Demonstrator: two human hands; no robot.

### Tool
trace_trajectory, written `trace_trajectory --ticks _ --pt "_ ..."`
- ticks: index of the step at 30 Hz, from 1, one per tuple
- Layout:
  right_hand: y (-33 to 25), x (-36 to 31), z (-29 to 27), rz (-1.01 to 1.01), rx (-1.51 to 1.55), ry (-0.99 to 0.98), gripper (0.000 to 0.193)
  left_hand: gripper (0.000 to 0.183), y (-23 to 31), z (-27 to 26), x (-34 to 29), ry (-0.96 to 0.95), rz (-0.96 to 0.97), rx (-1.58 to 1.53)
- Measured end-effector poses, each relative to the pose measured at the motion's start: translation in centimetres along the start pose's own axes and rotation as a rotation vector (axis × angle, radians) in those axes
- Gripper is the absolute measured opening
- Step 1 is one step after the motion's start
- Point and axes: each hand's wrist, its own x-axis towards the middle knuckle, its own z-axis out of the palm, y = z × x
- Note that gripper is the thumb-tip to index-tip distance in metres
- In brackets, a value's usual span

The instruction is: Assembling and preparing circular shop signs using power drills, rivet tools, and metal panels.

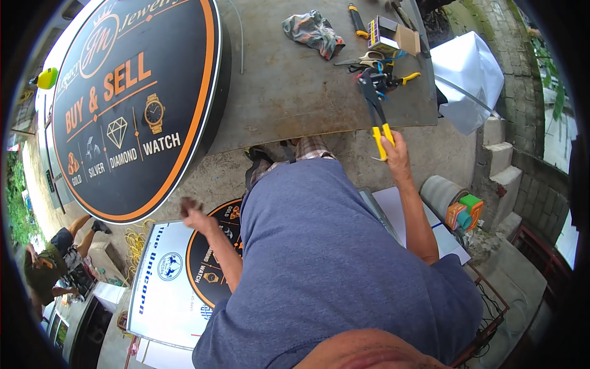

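My right hand (396,150) is closed round the yellow grips of a black two-handled, pliers-like hand tool (373,101). Its dark head lies over the metal table's right part, by a cluster of tools. Scissors (369,58) with pale handles lie there, and a yellow-handled tool (409,78) is beside them. At the left, my left hand (198,218) is held low, near the lower edge of a large round black sign (123,92) with an orange border. Its fingers look curled at a dark, blurred patch; what they hold, if anything, is unclear.
On the metal table (276,98) are a crumpled patterned cloth (313,35), a yellow-and-black cutter (357,20) and an open small box (393,35). A white printed panel (163,270) lies lower left. Concrete steps (501,160) rise at right. Another person (46,270) is at far left.
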Motion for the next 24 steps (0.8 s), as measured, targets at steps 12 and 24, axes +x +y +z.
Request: trace_trajectory --ticks 12,24 --pt "-8.9 4.2 10.3 0.374 0.814 -0.574 0.029 0.058 10.6 29.8 -14.1 -1.525 -0.669 -0.407" --pt "-7.9 3.3 11.9 0.495 1.112 -0.357 0.028 0.043 12.3 37.4 -16.6 -1.234 -0.493 -0.403"
